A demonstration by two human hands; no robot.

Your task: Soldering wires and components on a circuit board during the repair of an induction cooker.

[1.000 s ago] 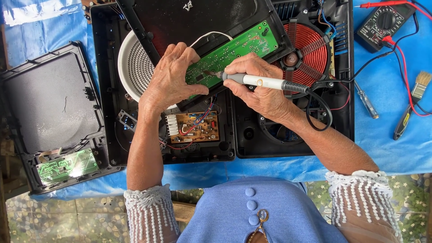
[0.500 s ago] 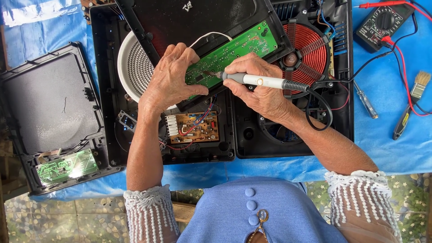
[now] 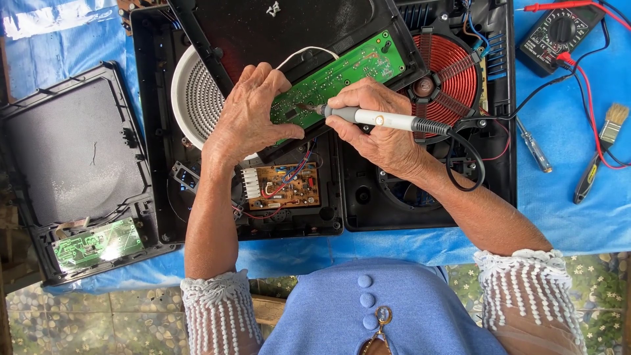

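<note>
An opened black cooktop housing (image 3: pixel 358 210) lies on a blue sheet. My left hand (image 3: pixel 250 115) presses down on a long green circuit board (image 3: pixel 342 75) that rests on the tilted black top panel. My right hand (image 3: pixel 378 125) grips a grey soldering iron (image 3: pixel 384 119) like a pen, its tip touching the green board near its left end. The iron's black cord (image 3: pixel 470 164) loops off to the right. A red copper coil (image 3: pixel 450 72) sits right of my right hand. A brown circuit board (image 3: pixel 286 186) with red wires lies just below my hands.
A white round coil disc (image 3: pixel 197 98) lies left of my left hand. A separate black cover (image 3: pixel 72 151) with a small green board (image 3: pixel 98 242) is at far left. A multimeter (image 3: pixel 559 29) with red and black leads, a screwdriver (image 3: pixel 534 146) and a brush (image 3: pixel 601 148) lie at right.
</note>
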